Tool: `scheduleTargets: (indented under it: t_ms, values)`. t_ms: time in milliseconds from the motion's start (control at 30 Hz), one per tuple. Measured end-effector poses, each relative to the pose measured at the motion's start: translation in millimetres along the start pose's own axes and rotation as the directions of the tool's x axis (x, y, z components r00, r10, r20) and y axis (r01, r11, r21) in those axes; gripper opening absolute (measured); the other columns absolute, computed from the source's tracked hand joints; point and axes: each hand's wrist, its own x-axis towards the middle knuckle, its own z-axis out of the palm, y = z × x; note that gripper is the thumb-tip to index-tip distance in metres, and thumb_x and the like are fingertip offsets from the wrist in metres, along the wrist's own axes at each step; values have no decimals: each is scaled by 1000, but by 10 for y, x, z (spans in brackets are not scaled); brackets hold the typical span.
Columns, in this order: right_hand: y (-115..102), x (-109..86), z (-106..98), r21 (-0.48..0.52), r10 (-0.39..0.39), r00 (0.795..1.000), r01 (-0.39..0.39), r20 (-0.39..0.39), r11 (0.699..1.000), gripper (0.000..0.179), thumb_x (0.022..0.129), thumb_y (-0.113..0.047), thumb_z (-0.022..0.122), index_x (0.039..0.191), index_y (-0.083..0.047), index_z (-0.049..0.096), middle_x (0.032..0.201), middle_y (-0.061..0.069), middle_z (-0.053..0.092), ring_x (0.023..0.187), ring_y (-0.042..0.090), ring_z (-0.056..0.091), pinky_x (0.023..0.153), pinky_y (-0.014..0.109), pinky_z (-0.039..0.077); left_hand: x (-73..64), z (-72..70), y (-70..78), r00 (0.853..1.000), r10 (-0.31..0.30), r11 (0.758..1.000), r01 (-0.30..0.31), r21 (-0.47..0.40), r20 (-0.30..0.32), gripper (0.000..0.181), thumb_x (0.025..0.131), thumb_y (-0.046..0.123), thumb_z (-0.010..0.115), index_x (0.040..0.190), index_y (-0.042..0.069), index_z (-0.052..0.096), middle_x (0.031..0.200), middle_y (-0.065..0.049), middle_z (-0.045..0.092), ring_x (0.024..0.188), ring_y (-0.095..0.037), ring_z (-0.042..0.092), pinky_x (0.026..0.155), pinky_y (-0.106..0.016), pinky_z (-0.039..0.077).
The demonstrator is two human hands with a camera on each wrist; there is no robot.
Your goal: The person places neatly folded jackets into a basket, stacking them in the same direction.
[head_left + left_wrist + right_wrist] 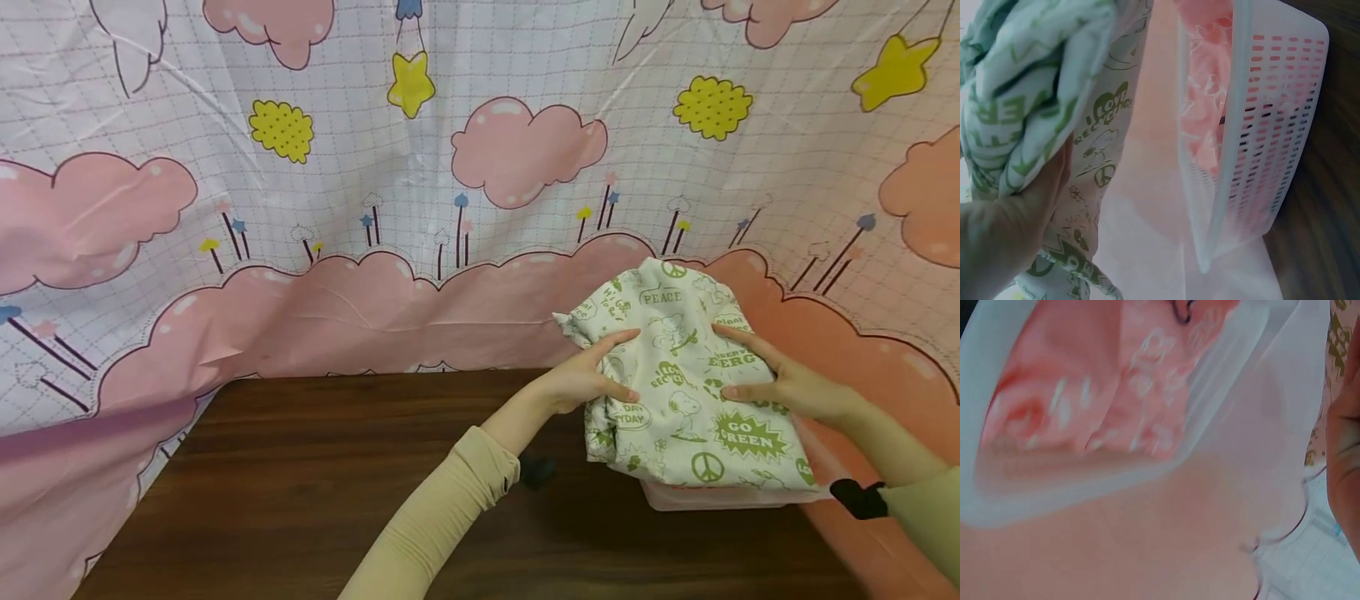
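Observation:
A folded white cloth (678,358) with green cartoon and lettering print is held up between both hands, above a white plastic basket (720,498). My left hand (577,383) grips its left side, thumb and a finger showing on the near face; in the left wrist view thick folds (1029,100) bulge over that hand. On the cloth's right side my right hand (802,387) holds on, thumb and forefinger on the printed face, other fingers hidden. Inside the slotted basket lies pink fabric (1141,381) with white patterns, seen in both wrist views.
The basket stands at the right of the dark wooden table (300,475). Behind and to the sides hangs a curtain (360,317) with pink clouds and yellow stars. A black strap piece (858,498) sits by the right sleeve.

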Motion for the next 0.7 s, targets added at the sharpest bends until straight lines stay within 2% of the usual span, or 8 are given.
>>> scheduleTargets:
  t_ms: [133, 267, 400, 500, 633, 700]
  values:
    - [144, -32, -163, -21, 16, 1000, -16, -2, 1000, 90, 94, -13, 64, 159, -33, 4, 161, 15, -18, 142, 48, -15, 91, 80, 14, 215, 116, -1, 1000, -9, 1000, 9, 2, -28, 87, 85, 2, 74, 149, 45, 33, 161, 12, 7, 149, -22, 8, 108, -41, 35]
    - [269, -39, -312, -46, 54, 999, -54, 1, 997, 90, 95, -14, 64, 159, -33, 3, 160, 18, -18, 140, 53, -9, 90, 80, 17, 408, 229, -67, 998, 0, 1000, -1, -13, -61, 87, 84, 0, 74, 149, 42, 34, 161, 9, 11, 148, -22, 10, 110, -44, 32]
    - [364, -16, -416, -88, 96, 995, -94, 11, 992, 89, 95, -16, 64, 159, -30, 3, 160, 23, -15, 137, 55, 7, 91, 74, 26, 571, 327, -203, 996, 9, 999, -11, -30, -90, 88, 83, 0, 75, 148, 43, 35, 159, 11, 15, 147, -22, 14, 110, -44, 33]
    - [437, 3, -465, -115, 125, 992, -122, 18, 986, 89, 95, -19, 64, 159, -27, 3, 158, 28, -13, 134, 53, 15, 91, 69, 32, 690, 394, -295, 993, 15, 1000, -17, -11, -118, 88, 82, 0, 76, 147, 44, 36, 157, 14, 20, 147, -21, 17, 110, -45, 33]
    - [554, 20, -514, -118, 161, 987, -157, 24, 981, 89, 94, -21, 65, 159, -21, 4, 157, 31, -12, 134, 55, 12, 92, 71, 29, 827, 478, -371, 988, 9, 1000, -7, 14, -155, 88, 81, -1, 77, 147, 42, 38, 156, 15, 25, 146, -22, 22, 107, -46, 37]
    - [618, 27, -527, -113, 175, 984, -170, 30, 979, 89, 94, -21, 66, 159, -19, 5, 157, 33, -12, 135, 57, 10, 92, 72, 29, 883, 519, -398, 984, -14, 1000, 16, 14, -176, 88, 80, -1, 77, 146, 43, 40, 156, 13, 26, 144, -24, 26, 102, -44, 41]
